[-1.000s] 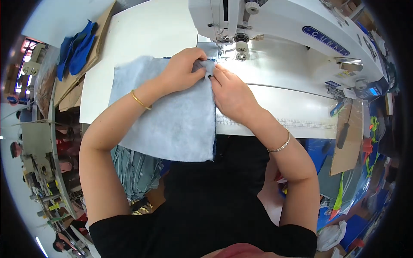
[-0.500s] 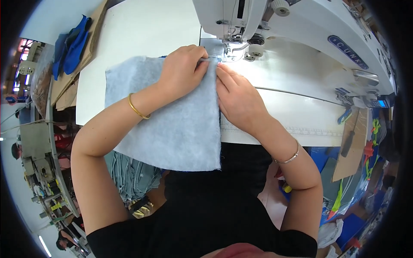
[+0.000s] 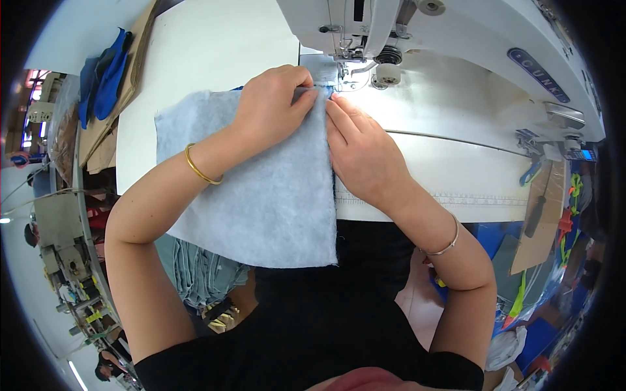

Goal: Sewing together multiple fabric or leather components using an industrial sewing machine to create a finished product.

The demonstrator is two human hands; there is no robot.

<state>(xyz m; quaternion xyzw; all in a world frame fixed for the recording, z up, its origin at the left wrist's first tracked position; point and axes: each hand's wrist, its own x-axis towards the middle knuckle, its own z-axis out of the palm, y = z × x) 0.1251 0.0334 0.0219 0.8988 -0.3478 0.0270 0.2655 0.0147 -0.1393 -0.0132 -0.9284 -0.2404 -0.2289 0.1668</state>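
Note:
A light grey-blue fuzzy fabric piece (image 3: 248,195), with darker blue along its edge, lies on the white sewing table (image 3: 443,169) and hangs over the front edge. My left hand (image 3: 267,107) is closed on its top edge, fingers curled beside the presser foot. My right hand (image 3: 362,150) is closed at the fabric's right edge, fingers together and fingertips pressed near its top corner, thumb hidden. The fabric's top corner reaches the presser foot (image 3: 340,75) of the white sewing machine (image 3: 476,45), just beyond my fingertips.
Blue cut pieces (image 3: 104,78) lie on cardboard (image 3: 101,143) at the left. Grey-green fabric (image 3: 205,274) is piled below the table. Cardboard with a dark-handled tool (image 3: 535,215) lies at the right. Other machines (image 3: 55,221) and people (image 3: 104,365) show at the far left.
The bunched top corner now lies flattened under my fingers. The fabric's lower edge has shifted down in view. My right hand's fingers have straightened along the edge.

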